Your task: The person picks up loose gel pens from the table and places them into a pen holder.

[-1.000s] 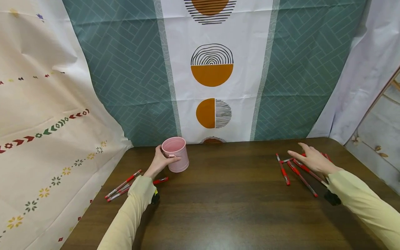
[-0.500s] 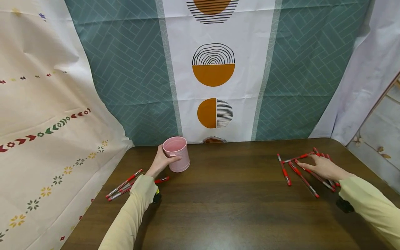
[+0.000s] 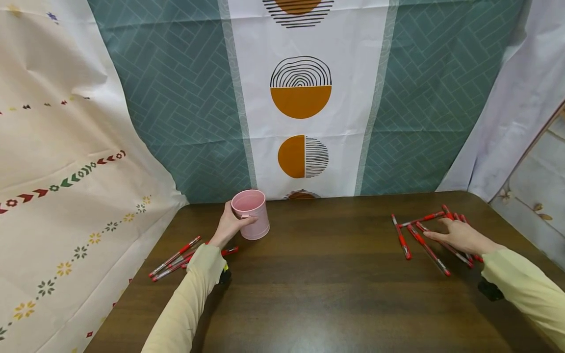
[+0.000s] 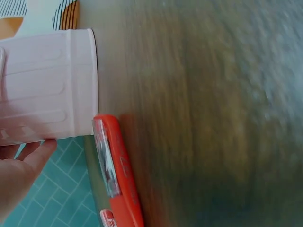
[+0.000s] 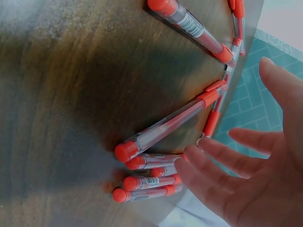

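A pink cup [image 3: 257,224] stands upright at the back of the table. My left hand [image 3: 228,226] grips its left side, thumb across the front and fingers behind. In the left wrist view, fingertips [image 4: 42,153] touch the wall of the cup [image 4: 47,90], and a red gel pen [image 4: 124,175] lies near its base. Over on the right, my right hand [image 3: 468,238] hovers low over several scattered red pens [image 3: 428,250]. Its fingers spread loosely and hold nothing in the right wrist view, close to a clear-barrelled pen [image 5: 170,124]; whether a fingertip touches a pen I cannot tell.
Several more red pens [image 3: 174,260] lie on the left of the brown table [image 3: 326,284], partly behind the left forearm. A patterned teal and white cloth [image 3: 304,147] hangs along the back edge. Pale cloths [image 3: 79,220] hang at both sides.
My right hand has drawn back to the right and lowered toward the pens, its fingers less stretched out. The left hand stays on the cup. The head view tilts slightly.
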